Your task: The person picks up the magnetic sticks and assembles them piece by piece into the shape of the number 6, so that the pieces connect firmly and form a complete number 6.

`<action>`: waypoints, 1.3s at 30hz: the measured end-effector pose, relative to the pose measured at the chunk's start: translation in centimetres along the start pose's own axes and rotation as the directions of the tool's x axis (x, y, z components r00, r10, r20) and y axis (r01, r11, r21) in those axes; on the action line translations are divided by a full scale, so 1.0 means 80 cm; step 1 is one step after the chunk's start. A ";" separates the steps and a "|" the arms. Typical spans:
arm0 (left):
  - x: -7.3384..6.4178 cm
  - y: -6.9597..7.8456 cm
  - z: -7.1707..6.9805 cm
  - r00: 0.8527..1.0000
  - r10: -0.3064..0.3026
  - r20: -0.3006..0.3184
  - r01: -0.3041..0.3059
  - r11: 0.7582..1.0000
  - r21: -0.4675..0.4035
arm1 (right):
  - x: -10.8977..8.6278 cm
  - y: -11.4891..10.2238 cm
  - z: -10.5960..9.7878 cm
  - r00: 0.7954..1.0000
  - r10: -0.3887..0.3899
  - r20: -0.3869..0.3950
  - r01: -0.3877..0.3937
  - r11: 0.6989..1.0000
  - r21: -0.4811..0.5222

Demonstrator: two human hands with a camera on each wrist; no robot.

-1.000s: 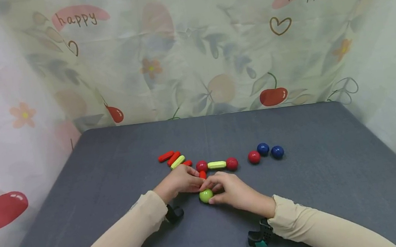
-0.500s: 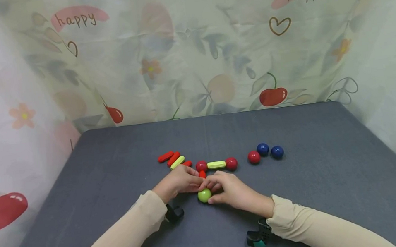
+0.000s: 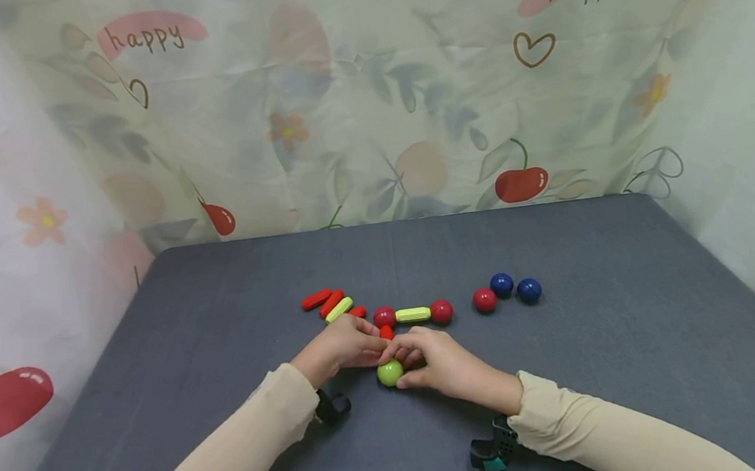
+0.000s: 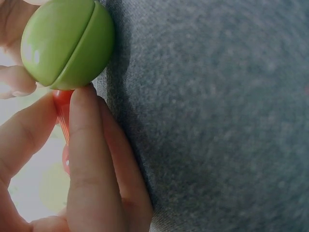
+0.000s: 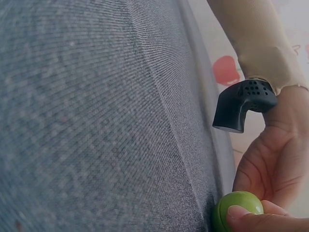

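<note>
The green ball (image 3: 391,373) is a glossy sphere with small highlights; the left wrist view shows one narrow groove running across its surface. It lies on the dark grey worktop (image 3: 605,277), about midway between the left and right edges and well in from the far edge.

The red rod (image 3: 386,332) is slender and lengthwise ridged. It points from the green ball toward the far edge, and its far end meets the left red ball (image 3: 384,316). Its near end is just beside the green ball; whether the two are joined cannot be told. A yellow-green rod (image 3: 413,315) runs from the left red ball to the right red ball (image 3: 441,311), roughly parallel to the far edge.

Left hand (image 3: 345,343): the grip is narrowed to a pinch, thumb and fingertips on either side of the red rod. Right hand (image 3: 440,358): the grip is closed to the width of the green ball, which it holds between thumb and fingers.

Compared with the frame one second earlier, the green ball and the right hand are displaced slightly toward the left edge. The left hand holds the same position. Compared with the half-second frame, no displacement is discernible.
</note>
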State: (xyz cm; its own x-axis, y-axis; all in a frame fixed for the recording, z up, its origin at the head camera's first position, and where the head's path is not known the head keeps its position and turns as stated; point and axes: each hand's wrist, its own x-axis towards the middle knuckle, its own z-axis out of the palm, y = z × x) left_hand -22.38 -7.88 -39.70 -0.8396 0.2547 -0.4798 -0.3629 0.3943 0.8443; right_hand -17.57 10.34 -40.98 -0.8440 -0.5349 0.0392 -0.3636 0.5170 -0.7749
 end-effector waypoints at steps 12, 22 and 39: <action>-0.001 0.000 0.000 1.000 0.003 0.005 -0.003 1.000 -0.024 | 0.001 0.002 -0.001 1.000 -0.001 0.004 0.001 1.000 -0.012; -0.003 -0.003 -0.005 1.000 0.000 -0.030 -0.001 0.999 -0.037 | 0.002 0.002 -0.001 1.000 0.006 0.015 -0.006 1.000 0.000; -0.035 0.033 -0.068 0.986 0.093 -0.138 -0.095 0.995 -0.009 | 0.000 0.000 -0.004 0.999 0.021 0.030 -0.022 0.999 0.029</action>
State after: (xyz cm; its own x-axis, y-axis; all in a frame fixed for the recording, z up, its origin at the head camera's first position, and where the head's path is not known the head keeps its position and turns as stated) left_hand -23.21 -12.39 -34.82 -0.9175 0.1660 -0.3614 -0.2847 0.3603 0.8883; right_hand -17.66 10.56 -40.77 -0.8396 -0.5432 0.0039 -0.3333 0.5095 -0.7933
